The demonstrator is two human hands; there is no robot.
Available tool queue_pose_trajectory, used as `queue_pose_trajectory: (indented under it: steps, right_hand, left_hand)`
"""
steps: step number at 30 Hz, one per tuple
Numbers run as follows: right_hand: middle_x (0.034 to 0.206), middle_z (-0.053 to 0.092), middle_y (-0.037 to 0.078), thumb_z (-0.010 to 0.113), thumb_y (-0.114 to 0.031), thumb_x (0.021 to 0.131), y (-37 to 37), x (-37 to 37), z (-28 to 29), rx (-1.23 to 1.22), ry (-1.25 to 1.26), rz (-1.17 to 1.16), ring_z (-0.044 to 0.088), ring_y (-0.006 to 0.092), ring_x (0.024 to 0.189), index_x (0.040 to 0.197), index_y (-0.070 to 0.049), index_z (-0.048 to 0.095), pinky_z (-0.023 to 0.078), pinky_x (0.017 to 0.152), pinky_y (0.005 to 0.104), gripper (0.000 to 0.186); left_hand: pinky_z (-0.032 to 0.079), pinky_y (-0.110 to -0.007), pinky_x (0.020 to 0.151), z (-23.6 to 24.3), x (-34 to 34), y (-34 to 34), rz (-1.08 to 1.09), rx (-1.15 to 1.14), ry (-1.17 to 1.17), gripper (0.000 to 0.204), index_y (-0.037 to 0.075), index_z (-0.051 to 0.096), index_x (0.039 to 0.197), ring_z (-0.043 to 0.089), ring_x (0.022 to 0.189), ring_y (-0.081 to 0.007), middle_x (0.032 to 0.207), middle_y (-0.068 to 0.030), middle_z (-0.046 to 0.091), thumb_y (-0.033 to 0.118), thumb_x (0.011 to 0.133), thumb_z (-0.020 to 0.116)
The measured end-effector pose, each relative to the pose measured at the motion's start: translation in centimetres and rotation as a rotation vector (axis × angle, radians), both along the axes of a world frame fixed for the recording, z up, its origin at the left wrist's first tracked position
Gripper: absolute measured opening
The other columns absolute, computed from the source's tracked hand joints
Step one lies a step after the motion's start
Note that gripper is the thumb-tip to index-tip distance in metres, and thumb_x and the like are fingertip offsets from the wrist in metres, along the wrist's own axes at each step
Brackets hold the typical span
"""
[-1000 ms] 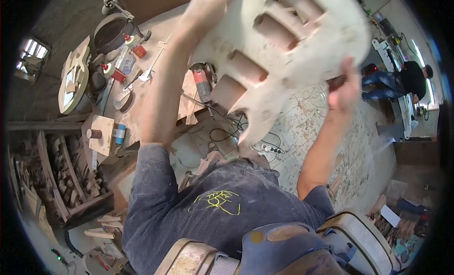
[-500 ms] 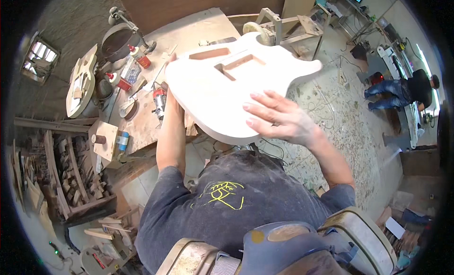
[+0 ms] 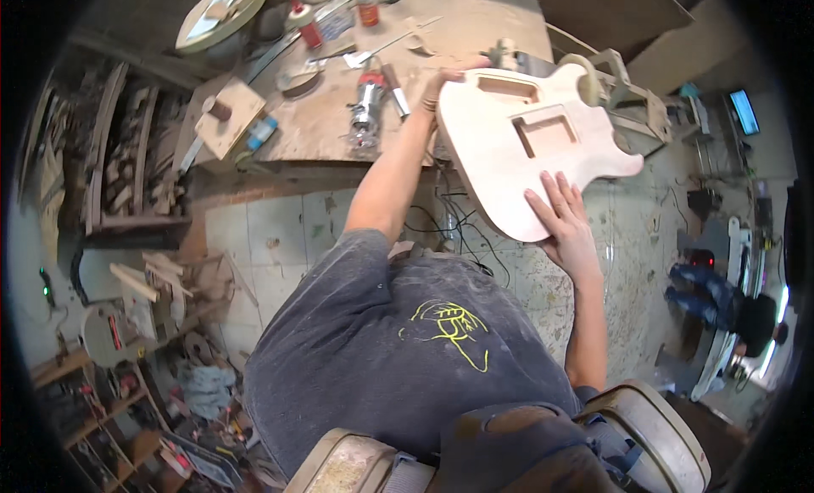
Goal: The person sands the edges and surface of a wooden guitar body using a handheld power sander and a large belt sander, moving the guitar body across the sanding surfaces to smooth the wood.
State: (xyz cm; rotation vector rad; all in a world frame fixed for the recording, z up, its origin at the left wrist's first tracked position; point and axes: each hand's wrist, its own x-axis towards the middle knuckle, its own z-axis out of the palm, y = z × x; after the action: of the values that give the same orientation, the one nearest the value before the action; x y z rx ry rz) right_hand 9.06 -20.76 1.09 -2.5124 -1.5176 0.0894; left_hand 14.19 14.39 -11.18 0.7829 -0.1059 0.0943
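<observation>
An unfinished pale-wood electric guitar body is held in front of me, beside the workbench's right end. Two rectangular cavities are cut into its upward face. My left hand grips its far left edge, with most of the fingers hidden beneath. My right hand holds the near right edge, fingers stretched over the face; its thumb is mostly out of sight. A red-and-silver power tool lies on the bench left of my left hand, with a handled tool next to it.
The dusty workbench carries red-labelled glue bottles and a wooden block with a peg. Another guitar body is at the far left. Cables trail on the floor. A person is at the far right.
My view has swung left, so the bench and guitar body appear farther right. My right hand has shifted from flat on the body's face to its near edge. My left hand keeps its grip.
</observation>
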Motion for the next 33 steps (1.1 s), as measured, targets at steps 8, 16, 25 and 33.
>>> queue_pose_trajectory:
  steps: [8, 16, 25, 33]
  right_hand:
    - [0.163, 0.035, 0.016, 0.083, -0.023, 0.071, 1.4, -1.8, 1.7, 0.140, 0.258, -0.100, 0.027, 0.0406, 0.152, 0.147, -0.014, 0.054, 0.028, 0.121, 0.0532, 0.083]
    - [0.131, 0.065, 0.017, 0.069, -0.011, 0.091, -4.3, -4.3, 0.0, 0.656, 0.247, -0.570, 0.063, 0.0278, 0.120, 0.130, 0.002, 0.065, 0.047, 0.105, 0.0395, 0.040]
    - [0.102, 0.073, 0.007, 0.069, -0.011, 0.096, -6.6, -12.1, -1.1, 0.632, 0.260, -1.153, 0.066, 0.0129, 0.094, 0.112, 0.002, 0.073, 0.052, 0.086, 0.0263, 0.022]
    - [0.100, 0.071, 0.006, 0.071, -0.015, 0.097, -9.4, -21.8, -3.1, 1.057, 0.472, -1.431, 0.067, 0.0115, 0.091, 0.115, 0.003, 0.069, 0.053, 0.082, 0.0255, 0.025]
  left_hand:
    - [0.055, -0.036, 0.096, -1.7, -2.5, 0.6, 0.086, -0.156, 0.156, 0.065, -0.003, 0.054, 0.141, 0.067, 0.110, -0.0246, 0.128, -0.0198, 0.066, 0.040, 0.092, 0.062]
    - [0.058, -0.033, 0.066, -11.1, -12.6, 12.4, 0.804, 0.276, 0.587, 0.032, 0.001, 0.072, 0.104, 0.072, 0.077, -0.0211, 0.089, -0.0120, 0.075, 0.030, 0.094, 0.061]
    - [0.053, -0.043, 0.089, -19.7, -2.6, 24.8, -0.016, 1.609, 0.889, 0.056, 0.004, 0.073, 0.109, 0.068, 0.099, -0.0271, 0.106, -0.0149, 0.073, 0.055, 0.086, 0.070]
    - [0.054, -0.042, 0.083, -21.4, -1.6, 28.3, -0.286, 1.467, 1.027, 0.063, 0.004, 0.071, 0.117, 0.067, 0.093, -0.0246, 0.106, -0.0101, 0.071, 0.058, 0.084, 0.074]
